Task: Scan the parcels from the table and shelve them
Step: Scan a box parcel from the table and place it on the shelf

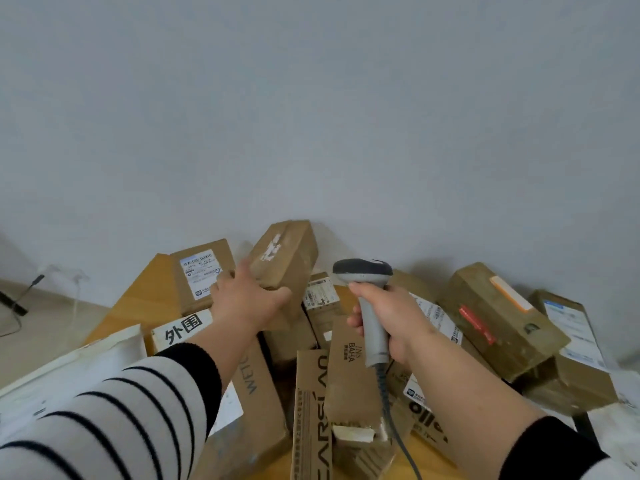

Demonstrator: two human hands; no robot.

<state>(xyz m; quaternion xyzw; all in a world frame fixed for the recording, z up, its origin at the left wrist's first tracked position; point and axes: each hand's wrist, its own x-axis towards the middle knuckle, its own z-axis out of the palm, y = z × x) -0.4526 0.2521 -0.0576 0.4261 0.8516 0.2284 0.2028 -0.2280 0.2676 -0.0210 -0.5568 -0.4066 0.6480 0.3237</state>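
The left hand [247,299] has its fingers curled around a brown box [284,261] lifted above the other parcels on the table [145,299], the right hand [391,320] clasps the scanner [363,271] beside it, so scanning comes next, which needs the label turned toward the scanner.

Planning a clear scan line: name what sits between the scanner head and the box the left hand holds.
Head view: only bare wall shows between the scanner and the held box; lower down, a labelled parcel lies between.
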